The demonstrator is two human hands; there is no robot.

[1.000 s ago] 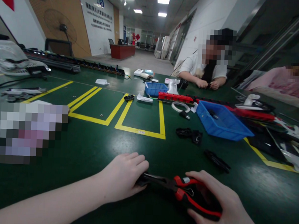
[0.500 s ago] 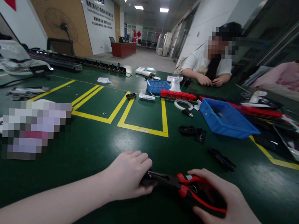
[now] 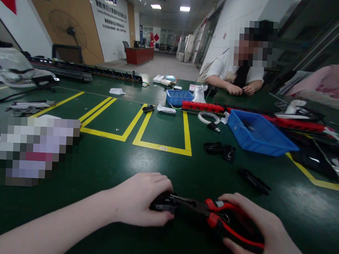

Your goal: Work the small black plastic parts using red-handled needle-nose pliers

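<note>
While the right hand point(image 3: 271, 229), at four o'clock, loosely curls round the spread handles point(image 3: 213, 220) of long-nose pliers point(image 3: 201, 207), the left hand point(image 3: 146, 197), at six, wraps a black part point(image 3: 163, 204) at their tips point(image 3: 179, 198); a blue bin point(image 3: 265, 147) sits at three o'clock.

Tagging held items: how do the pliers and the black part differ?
Colour: the pliers mix red and black; the black part shows no red.
Length: the pliers look longer than what shows of the black part.
Holder: the right hand holds the pliers, the left hand the black part.
Shared: both are held.
</note>
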